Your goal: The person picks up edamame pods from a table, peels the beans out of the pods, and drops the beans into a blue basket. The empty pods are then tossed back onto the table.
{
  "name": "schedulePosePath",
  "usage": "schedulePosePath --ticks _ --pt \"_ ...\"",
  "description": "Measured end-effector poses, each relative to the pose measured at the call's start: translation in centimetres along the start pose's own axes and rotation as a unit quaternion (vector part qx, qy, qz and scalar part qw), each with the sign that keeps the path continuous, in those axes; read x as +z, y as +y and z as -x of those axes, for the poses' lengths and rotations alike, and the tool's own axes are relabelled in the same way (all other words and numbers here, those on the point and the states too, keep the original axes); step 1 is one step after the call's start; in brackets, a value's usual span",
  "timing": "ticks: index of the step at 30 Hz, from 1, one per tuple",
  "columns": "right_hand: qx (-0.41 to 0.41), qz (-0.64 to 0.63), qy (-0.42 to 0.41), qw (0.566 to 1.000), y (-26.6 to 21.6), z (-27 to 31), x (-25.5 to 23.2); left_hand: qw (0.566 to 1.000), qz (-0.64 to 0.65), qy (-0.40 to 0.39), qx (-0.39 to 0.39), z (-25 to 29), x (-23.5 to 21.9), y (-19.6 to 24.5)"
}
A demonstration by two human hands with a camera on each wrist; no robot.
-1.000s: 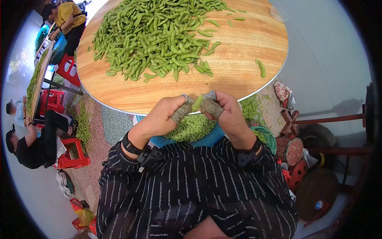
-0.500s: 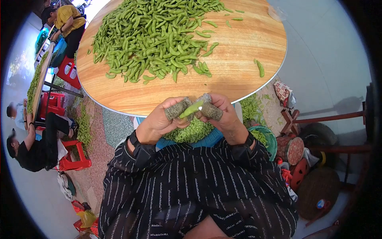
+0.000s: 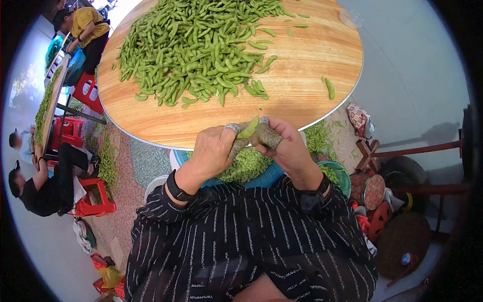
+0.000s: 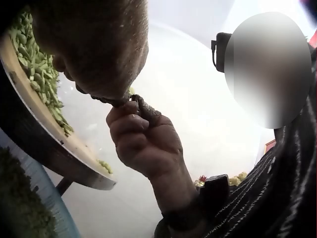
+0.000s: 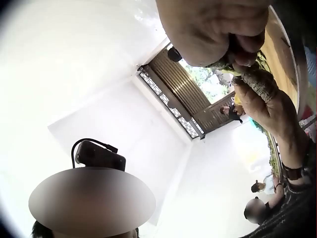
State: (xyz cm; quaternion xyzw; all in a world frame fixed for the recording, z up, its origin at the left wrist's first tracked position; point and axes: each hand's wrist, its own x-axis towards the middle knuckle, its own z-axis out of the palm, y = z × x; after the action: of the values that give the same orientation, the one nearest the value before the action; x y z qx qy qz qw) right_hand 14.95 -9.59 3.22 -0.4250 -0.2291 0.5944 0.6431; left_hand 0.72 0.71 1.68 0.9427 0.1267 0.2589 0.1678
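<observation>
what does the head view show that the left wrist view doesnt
Only the head view shows the green pod pinched between both hands, the blue basket of shelled beans below and the whole pile of pods. Only the left wrist view shows the table rim's underside. Both show the right hand with its wrapped fingertips and the round table.

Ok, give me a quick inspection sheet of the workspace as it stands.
Surface: round wooden table, metal-edged.
Job's things: one green pod pinched between both hands; heap of pods on the table; blue basket of shelled beans under the hands.
Clutter: stray pod near the table's right edge.
Grippers: left hand and right hand both grip the pod, with wrapped fingers.
Cables: nothing seen.
Surroundings: red stools, seated people at left.
</observation>
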Motion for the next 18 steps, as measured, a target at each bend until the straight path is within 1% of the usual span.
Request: schedulePosePath --ticks 2,4,5,6,7,8,9,10,11,12,14,15,16,17,18 --pt "0.002 -0.003 0.002 1.000 0.2 0.0 -0.1 1.000 0.010 -0.004 0.009 0.1 0.0 0.0" --pt "-0.024 0.036 -0.080 0.996 0.8 -0.4 -0.8 1.000 0.002 -0.014 0.007 0.1 -0.3 0.1" --pt "-0.025 0.036 -0.081 0.996 0.9 -0.5 -0.8 1.000 -0.006 -0.024 0.005 0.1 -0.4 0.1" --pt "-0.047 0.049 -0.065 0.996 1.0 -0.6 -0.6 1.000 -0.006 -0.023 0.004 0.1 -0.4 0.0" --pt "-0.069 0.063 -0.049 0.994 1.1 -0.6 -0.6 0.999 0.024 -0.032 -0.005 0.1 -0.4 0.0" --pt "-0.069 0.062 -0.049 0.994 1.2 -0.6 -0.6 0.998 0.054 -0.040 -0.013 0.1 -0.4 -0.1" --pt "-0.075 0.058 -0.066 0.993 1.2 -0.8 -0.8 0.998 0.053 -0.040 -0.013 0.2 -0.3 -0.1" --pt "-0.082 0.053 -0.082 0.992 1.3 -1.0 -0.9 0.986 0.158 -0.033 -0.031 0.3 -0.1 -0.2" --pt "-0.082 0.053 -0.082 0.992 1.4 -1.1 -0.9 0.963 0.262 -0.026 -0.049 0.4 0.1 -0.2" --pt "-0.090 0.043 -0.095 0.990 1.6 -1.2 -1.0 0.963 0.262 -0.026 -0.050 0.5 0.4 -0.2" --pt "-0.097 0.033 -0.108 0.989 2.1 -1.6 -1.2 0.917 0.392 0.001 -0.078 0.8 0.8 -0.1" --pt "-0.110 0.022 -0.116 0.987 2.4 -1.8 -1.4 0.917 0.392 0.000 -0.079 1.1 0.9 0.0" --pt "-0.124 0.011 -0.124 0.984 2.7 -2.0 -1.5 0.878 0.453 -0.014 -0.156 1.5 1.0 0.2" --pt "-0.124 0.010 -0.124 0.985 2.9 -2.2 -1.6 0.829 0.508 -0.029 -0.232 1.7 1.0 0.2" --pt "-0.132 0.002 -0.130 0.983 3.1 -2.4 -1.7 0.829 0.508 -0.029 -0.233 1.7 1.2 0.2"
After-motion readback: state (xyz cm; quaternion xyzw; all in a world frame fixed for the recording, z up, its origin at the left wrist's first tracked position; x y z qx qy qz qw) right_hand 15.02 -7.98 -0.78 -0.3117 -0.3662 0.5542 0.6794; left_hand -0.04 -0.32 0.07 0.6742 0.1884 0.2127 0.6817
